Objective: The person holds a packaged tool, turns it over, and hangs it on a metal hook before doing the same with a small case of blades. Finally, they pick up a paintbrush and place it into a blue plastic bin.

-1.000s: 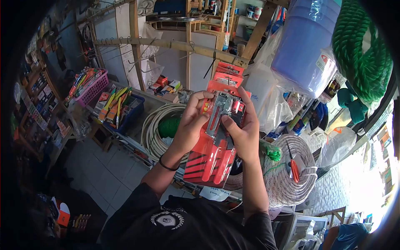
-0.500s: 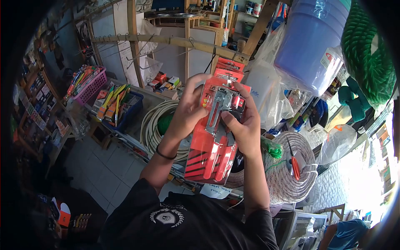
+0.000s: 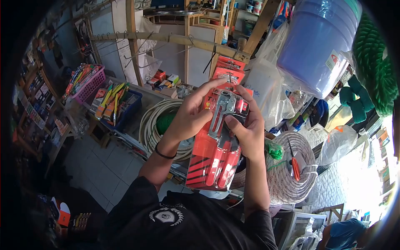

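Observation:
A red blister pack (image 3: 204,162) with a red-handled metal tool inside is held up in front of my chest. My left hand (image 3: 192,114) grips its left edge, thumb on the front and fingers reaching to the top. On the right edge, my right hand (image 3: 249,127) holds it with the thumb pressed on the plastic over the tool. More red packs (image 3: 230,68) hang from a hook just above and behind the held one.
A wooden rail (image 3: 166,38) with wire hooks runs behind. Pink (image 3: 89,85) and blue (image 3: 125,118) baskets stand left. Coiled hose (image 3: 152,125), coiled rope (image 3: 287,179) and a wrapped blue bucket (image 3: 314,46) surround the hands. A person (image 3: 343,235) is at lower right.
The held pack and both hands have moved slightly down and to the right. My left fingers have shifted toward the pack's top. The bucket and green rope appear farther right in view.

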The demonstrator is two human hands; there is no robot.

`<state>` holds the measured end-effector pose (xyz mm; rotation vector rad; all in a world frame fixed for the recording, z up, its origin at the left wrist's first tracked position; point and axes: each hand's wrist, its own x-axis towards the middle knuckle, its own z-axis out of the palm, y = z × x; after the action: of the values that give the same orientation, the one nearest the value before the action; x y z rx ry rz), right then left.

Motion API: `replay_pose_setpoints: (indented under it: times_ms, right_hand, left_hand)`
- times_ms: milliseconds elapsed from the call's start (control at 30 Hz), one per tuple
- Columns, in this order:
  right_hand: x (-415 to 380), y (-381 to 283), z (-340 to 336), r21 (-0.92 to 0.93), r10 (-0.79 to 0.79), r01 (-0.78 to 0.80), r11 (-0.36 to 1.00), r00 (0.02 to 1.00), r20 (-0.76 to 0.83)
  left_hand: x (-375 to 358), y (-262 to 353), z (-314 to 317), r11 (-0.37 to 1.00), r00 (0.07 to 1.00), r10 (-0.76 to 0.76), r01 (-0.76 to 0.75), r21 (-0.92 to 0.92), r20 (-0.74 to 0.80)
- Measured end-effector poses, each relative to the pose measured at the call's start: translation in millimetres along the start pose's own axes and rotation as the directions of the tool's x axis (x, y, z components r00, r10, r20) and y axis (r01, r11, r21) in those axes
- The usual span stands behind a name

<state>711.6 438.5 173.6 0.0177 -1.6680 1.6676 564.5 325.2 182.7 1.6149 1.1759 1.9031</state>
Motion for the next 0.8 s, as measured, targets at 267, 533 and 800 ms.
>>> replay_pose_setpoints:
  times_ms: [267, 533, 800]
  right_hand:
    - [-0.4, 1.6, -1.9, 0.017, 0.039, -0.039, 0.999, 0.999, 0.022]
    - [-0.9, 19.9, -0.5, 0.039, 0.048, -0.049, 0.998, 0.999, 0.019]
    - [40.6, 65.5, 6.6, -0.143, -0.151, 0.146, 0.979, 0.988, -0.026]
  left_hand:
    - [-3.4, -2.8, -0.8, 0.998, 0.999, -0.044, 0.045, -0.049, 0.014]
    - [0.0, -22.0, -14.2, 0.999, 0.997, -0.034, 0.037, -0.036, 0.069]
    - [30.8, -68.1, -53.7, 0.99, 0.998, -0.055, 0.059, -0.125, 0.036]
